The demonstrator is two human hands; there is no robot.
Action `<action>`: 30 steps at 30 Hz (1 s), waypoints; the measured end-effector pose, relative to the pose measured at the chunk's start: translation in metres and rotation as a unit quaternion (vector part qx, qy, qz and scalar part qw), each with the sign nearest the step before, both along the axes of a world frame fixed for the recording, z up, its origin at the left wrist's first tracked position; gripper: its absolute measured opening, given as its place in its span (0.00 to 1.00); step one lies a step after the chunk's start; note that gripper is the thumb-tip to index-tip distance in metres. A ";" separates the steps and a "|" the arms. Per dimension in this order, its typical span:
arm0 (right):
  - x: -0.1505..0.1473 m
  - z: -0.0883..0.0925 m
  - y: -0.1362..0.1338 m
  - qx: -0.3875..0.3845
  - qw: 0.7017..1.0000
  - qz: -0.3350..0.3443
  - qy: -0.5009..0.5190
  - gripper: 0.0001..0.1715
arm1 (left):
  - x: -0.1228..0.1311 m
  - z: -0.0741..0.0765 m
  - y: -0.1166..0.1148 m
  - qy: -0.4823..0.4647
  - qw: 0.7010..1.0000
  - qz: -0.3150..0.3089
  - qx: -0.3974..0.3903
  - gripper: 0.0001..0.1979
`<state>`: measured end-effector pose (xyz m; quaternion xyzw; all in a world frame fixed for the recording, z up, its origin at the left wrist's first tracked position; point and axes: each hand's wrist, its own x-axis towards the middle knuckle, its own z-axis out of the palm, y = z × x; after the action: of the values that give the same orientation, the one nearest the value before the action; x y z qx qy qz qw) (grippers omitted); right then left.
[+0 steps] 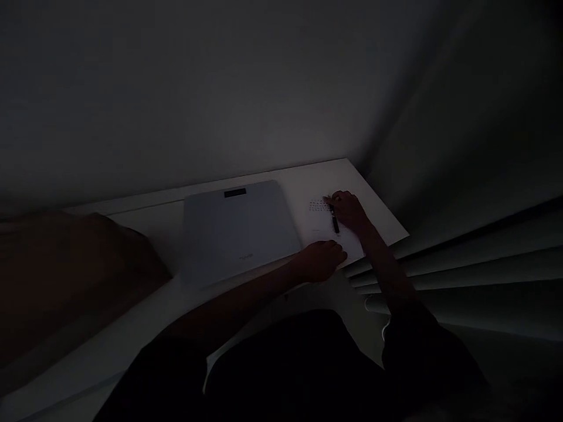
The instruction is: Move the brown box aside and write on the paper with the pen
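We grip a black pen [334,219] in our closed right hand [348,211], a few rows marked at the sheet's [328,231] twelve o'clock, left hand [322,261] curled, pinning its six o'clock edge.

In very dim light we see a white surface [153,225] set against a pale wall, its far right corner ending beside window blinds. On it, near the middle, lies a flat white scale [237,234] with a dark display strip at its far edge. Just right of the scale we make out a sheet of paper [323,225] with faint printed marks. A brown shape [65,275], too dark to identify, sits at the left end.
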<state>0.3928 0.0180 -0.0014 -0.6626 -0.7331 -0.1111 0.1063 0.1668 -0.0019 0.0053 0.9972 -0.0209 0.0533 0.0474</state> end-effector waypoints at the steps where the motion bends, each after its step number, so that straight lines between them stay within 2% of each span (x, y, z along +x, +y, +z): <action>1: 0.000 0.000 0.000 0.003 1.000 -0.001 0.000 0.31 | 0.000 0.000 0.000 -0.001 1.000 0.002 0.003 0.14; 4: -0.001 0.001 -0.002 0.028 0.999 -0.008 0.030 0.37 | 0.001 -0.001 -0.001 -0.008 1.000 0.005 0.011 0.13; 6: -0.001 0.002 -0.003 0.058 0.996 -0.018 0.059 0.35 | 0.001 -0.002 -0.002 -0.019 1.000 0.001 0.021 0.12; 11: 0.002 0.003 -0.002 0.123 0.988 -0.043 0.085 0.18 | -0.003 0.000 -0.007 -0.068 0.990 -0.029 0.123 0.16; 15: 0.004 0.001 0.002 0.132 0.988 -0.048 0.066 0.08 | -0.027 0.009 -0.014 -0.118 0.975 -0.047 0.184 0.17; 18: 0.004 0.002 0.003 0.146 0.987 -0.022 0.060 0.08 | -0.060 0.019 -0.015 -0.108 0.979 -0.031 0.171 0.15; 23: -0.012 0.018 -0.001 0.170 0.983 0.036 0.057 0.08 | -0.133 0.032 -0.010 -0.133 0.969 0.059 0.200 0.13; 26: -0.043 0.032 0.000 0.179 0.978 0.080 0.073 0.08 | -0.181 0.035 -0.008 -0.185 0.949 0.135 0.216 0.12; 30: -0.111 0.051 0.006 0.174 0.961 0.190 0.101 0.09 | -0.246 0.040 -0.013 -0.244 0.905 0.245 0.248 0.15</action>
<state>0.2820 0.0238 0.0496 -0.4904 -0.8000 -0.1478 0.3125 -0.0790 -0.0147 0.0452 0.9062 0.2010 0.2981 -0.2227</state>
